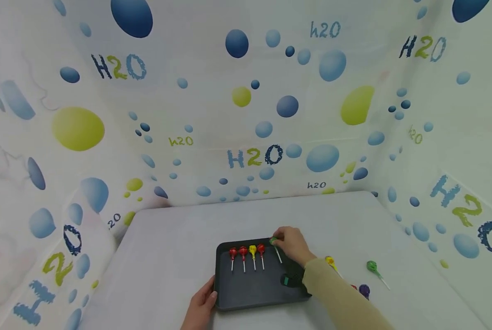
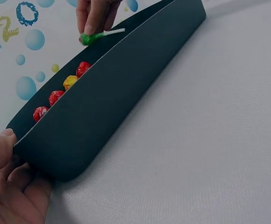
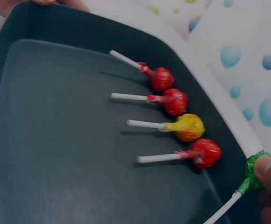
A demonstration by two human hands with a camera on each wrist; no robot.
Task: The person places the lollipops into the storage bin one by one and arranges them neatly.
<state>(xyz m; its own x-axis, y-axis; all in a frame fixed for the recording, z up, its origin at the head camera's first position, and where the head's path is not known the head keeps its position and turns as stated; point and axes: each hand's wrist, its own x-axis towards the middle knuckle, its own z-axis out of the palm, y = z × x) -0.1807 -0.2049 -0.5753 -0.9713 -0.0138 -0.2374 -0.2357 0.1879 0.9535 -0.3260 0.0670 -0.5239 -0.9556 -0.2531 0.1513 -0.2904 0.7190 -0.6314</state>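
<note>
A dark rectangular baking tray [image 1: 247, 291] lies on the white table. My left hand [image 1: 201, 305] grips its left wall, thumb at the rim and fingers low against the outside, as the left wrist view shows. Between thumb and fingers my right hand [image 1: 293, 245] pinches the wrapped head of a green lollipop [image 3: 253, 171] over the tray's far right part. The white stick hangs free. Along the far wall inside, three red lollipops [image 3: 175, 101] and a yellow lollipop [image 3: 189, 127] lie in a row, sticks pointing toward me.
Right of the tray, on the table, lie a yellow lollipop [image 1: 330, 262], a green lollipop [image 1: 372, 266] and a purple lollipop [image 1: 364, 290]. A red one is partly hidden by my right sleeve [image 1: 336, 288]. Patterned white sheets [image 1: 212, 110] rise behind and beside the table.
</note>
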